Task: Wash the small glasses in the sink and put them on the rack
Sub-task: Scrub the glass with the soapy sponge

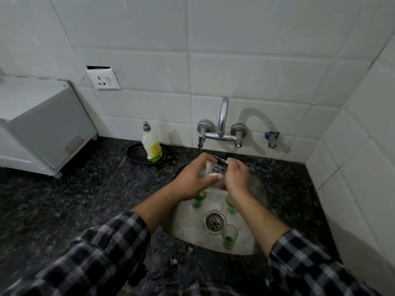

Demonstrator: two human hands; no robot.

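- Head view: left hand (192,177) wraps around a small glass (211,169) above the sink (259,189); right hand (236,178) pinches its rim.
- The wet glass is likely light, slippery and fragile; better to hold its body.
- Three more glasses (229,236) stand in the sink.

white tiled back wall (235,60), meeting a second tiled wall (367,146) in the right corner. white socket plate (104,79) set in the tiles at upper left. dark speckled stone counter (64,199) below, white cabinet (38,124) standing at its back left edge.
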